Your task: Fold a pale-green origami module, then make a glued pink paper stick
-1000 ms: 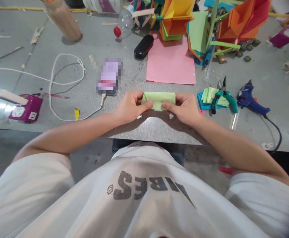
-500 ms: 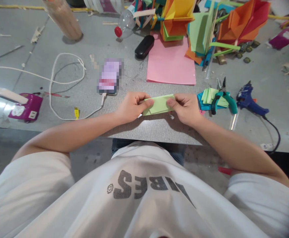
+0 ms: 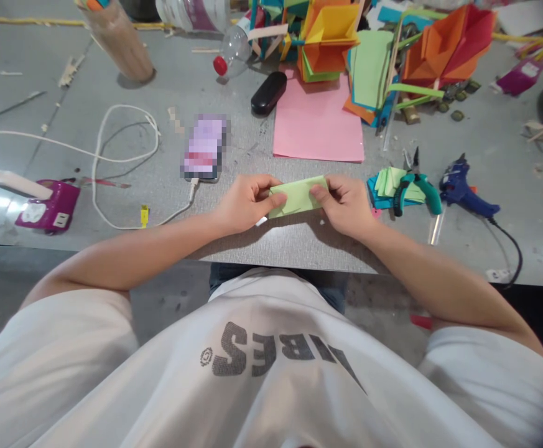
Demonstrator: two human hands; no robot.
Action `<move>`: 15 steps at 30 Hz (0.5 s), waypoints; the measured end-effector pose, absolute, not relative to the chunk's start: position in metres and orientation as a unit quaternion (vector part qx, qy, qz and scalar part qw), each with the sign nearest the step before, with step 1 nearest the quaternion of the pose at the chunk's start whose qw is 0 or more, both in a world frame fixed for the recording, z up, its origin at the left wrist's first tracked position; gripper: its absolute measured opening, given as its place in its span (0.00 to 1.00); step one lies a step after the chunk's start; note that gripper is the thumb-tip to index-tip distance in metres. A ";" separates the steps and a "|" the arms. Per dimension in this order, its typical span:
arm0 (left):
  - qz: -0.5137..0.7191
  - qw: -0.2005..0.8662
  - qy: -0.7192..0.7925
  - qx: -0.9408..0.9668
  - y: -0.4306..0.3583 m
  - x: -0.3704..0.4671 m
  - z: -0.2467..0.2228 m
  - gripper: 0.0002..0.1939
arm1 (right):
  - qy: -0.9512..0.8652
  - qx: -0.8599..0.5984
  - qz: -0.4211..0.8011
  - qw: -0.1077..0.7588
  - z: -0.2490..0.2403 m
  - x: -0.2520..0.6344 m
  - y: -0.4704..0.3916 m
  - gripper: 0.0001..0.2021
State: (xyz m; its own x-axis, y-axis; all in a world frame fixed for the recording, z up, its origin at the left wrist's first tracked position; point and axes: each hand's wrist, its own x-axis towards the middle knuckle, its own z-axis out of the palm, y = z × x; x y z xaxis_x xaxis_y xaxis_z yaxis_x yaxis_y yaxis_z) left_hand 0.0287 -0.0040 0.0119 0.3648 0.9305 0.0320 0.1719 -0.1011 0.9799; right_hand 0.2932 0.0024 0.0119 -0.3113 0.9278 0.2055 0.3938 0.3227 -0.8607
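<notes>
A folded strip of light green paper [image 3: 298,198] is held between my two hands, just above the table's front part. My left hand [image 3: 247,202] pinches its left end, thumb on top. At the other end my right hand [image 3: 346,202] grips it the same way, with the thumb pressed on the upper face. The fingers under the paper are hidden. Just right of my right hand lies a small pile of folded green and blue papers [image 3: 387,183], with teal-handled pliers [image 3: 418,186] resting on it.
A phone [image 3: 204,146] on a white cable lies left of my hands. Ahead are pink paper sheets [image 3: 318,124], a black case [image 3: 269,93], a plastic bottle [image 3: 234,53] and orange folded paper [image 3: 446,50]. A blue glue gun [image 3: 469,186] lies right, a purple power socket [image 3: 50,205] left.
The view has shifted slightly. Both hands keep hold of the green paper, which has hardly moved; its right end looks slightly more tilted upward.
</notes>
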 end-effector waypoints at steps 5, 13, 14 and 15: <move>0.314 0.521 0.425 0.670 -0.004 0.028 0.012 0.15 | -0.764 -0.423 0.376 0.310 0.010 0.290 -0.001 0.35; 0.290 0.559 0.463 0.623 -0.001 0.025 0.017 0.14 | -0.838 -0.432 0.231 0.242 0.044 0.336 0.018 0.19; 0.291 0.564 0.475 0.610 0.000 0.025 0.017 0.14 | -0.839 -0.468 0.165 0.222 0.051 0.356 0.025 0.15; 0.290 0.568 0.485 0.598 0.001 0.024 0.017 0.14 | -0.837 -0.499 0.101 0.202 0.056 0.377 0.032 0.13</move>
State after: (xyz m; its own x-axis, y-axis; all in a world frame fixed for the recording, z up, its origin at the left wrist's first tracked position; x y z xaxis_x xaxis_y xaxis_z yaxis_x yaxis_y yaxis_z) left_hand 0.0237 0.0009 0.0169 0.3602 0.9102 -0.2042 0.2501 0.1167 0.9612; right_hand 0.3771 0.0323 0.0559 -0.4200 0.8759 0.2374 0.7944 0.4813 -0.3705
